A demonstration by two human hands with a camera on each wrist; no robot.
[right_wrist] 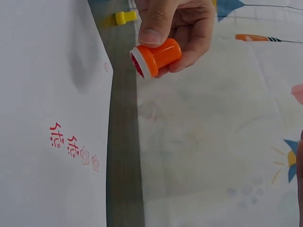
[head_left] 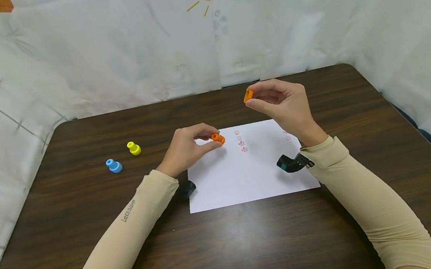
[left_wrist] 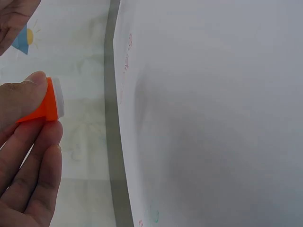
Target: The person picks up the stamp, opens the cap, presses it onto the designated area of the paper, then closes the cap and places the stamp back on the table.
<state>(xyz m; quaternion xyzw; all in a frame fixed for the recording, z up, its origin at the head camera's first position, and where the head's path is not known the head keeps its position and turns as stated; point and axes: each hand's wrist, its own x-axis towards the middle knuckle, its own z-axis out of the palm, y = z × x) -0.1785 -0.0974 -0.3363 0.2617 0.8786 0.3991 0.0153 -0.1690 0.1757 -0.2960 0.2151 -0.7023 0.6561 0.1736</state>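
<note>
My right hand (head_left: 282,106) pinches the orange stamp (head_left: 248,95) between thumb and fingers, lifted clear above the table's far edge, just past the far edge of the white paper (head_left: 245,175). Through the right wrist camera the stamp (right_wrist: 155,57) lies on its side in my grip, its round red-inked face turned left toward the sheet, a pale ring around that face. My thumb sits on top, fingers curled beneath the barrel.

My left hand (head_left: 186,149) grips the other orange piece, the stamp's cap (head_left: 218,138), low over the paper's far left corner. In the left wrist view the cap (left_wrist: 43,101) is squeezed between my thumb above and a finger below, its white rim pointing right toward the sheet. Whether the cap touches the paper, I cannot tell.

On the paper, red stamped marks (head_left: 241,141) run in a short column near the far edge, right beside the cap; the right wrist camera shows them (right_wrist: 73,146) as red characters with little flowers. More faint red marks (head_left: 286,134) sit near my right wrist.

Out toward the table's left edge stand a yellow stamp (head_left: 134,148) and a blue stamp (head_left: 114,166), near each other but apart, both on the dark wooden table (head_left: 229,249). Patterned white cloth (head_left: 107,44) hangs behind the far edge.
</note>
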